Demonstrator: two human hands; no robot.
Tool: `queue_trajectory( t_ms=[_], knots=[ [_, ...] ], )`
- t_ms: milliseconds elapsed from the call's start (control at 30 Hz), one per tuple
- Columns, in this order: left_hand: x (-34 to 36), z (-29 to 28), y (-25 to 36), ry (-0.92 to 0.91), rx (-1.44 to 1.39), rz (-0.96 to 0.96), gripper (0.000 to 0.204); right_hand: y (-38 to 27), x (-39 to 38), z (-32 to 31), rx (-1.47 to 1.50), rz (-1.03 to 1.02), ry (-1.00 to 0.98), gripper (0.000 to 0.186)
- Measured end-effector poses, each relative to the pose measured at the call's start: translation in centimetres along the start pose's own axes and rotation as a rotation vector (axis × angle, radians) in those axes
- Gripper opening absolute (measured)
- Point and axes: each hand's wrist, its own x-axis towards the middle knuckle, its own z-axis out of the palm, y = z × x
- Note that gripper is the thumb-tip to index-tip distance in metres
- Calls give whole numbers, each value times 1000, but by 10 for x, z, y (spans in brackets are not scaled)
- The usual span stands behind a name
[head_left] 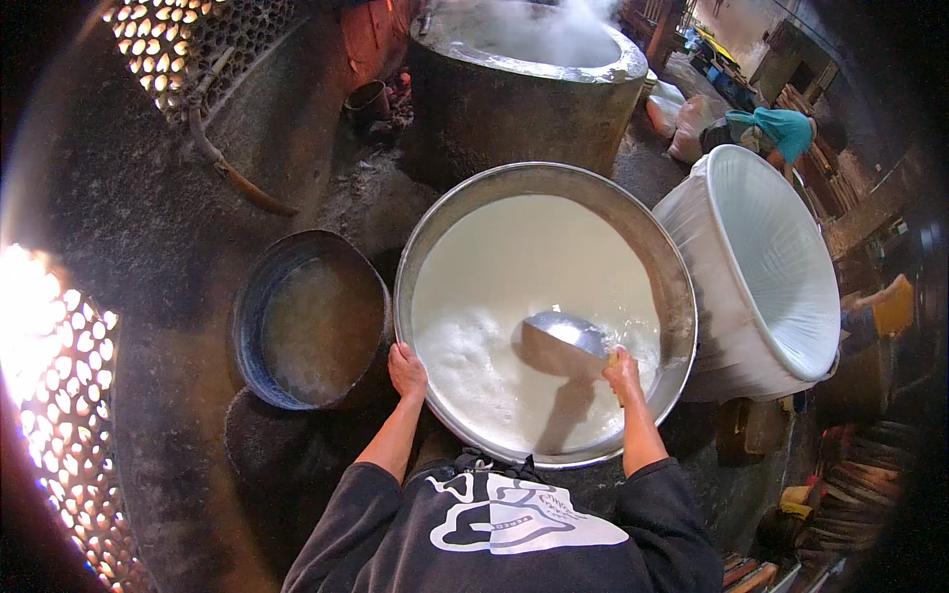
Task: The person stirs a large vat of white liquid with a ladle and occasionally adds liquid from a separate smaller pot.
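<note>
Nearest, at bottom centre, a black shirt (494, 568) with a pale print across the front. Above it, filling the middle of the frame, a wide, round metal basin (676, 259) with pale, milky liquid (529, 252) inside and foam (460, 346) toward the lower left. Grips the basin's left rim with the left hand (406, 373), fingers curled at the edge. Holds the short, yellowish handle (612, 358) of a rounded metal scoop (568, 330) in the clenched right hand (622, 376), within the basin's lower right, with the scoop's bowl pointing left and a dark shadow below; cannot tell whether dipped or just above the liquid. Just left of the basin, a smaller round tub (251, 331) with a dark rim and murky, brownish contents (321, 321). Close beside the basin on the right, a tall, round container (692, 287) covered in whitish sheeting, mouth facing right. At top centre, beyond the basin, a large, dark, round vat (524, 119) with steam (563, 25) above. Just left of that, a small dark pot (369, 102). At upper right, a person (786, 130) in a teal top, near pale bags (687, 128). Along the left edge, a bright, pierced wall (79, 395); at lower right, stacked firewood (860, 504).
</note>
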Motion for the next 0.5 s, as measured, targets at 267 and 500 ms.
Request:
queue_trajectory(
  t_ms=[267,500],
  knots=[
    [3,5,-8,-38,-46,5,44,-21,-53,91,23,-28,-80,38],
    [-3,10,-8,42,-37,62,41,-74,-121,124,70,11,-159,32]
  ],
)
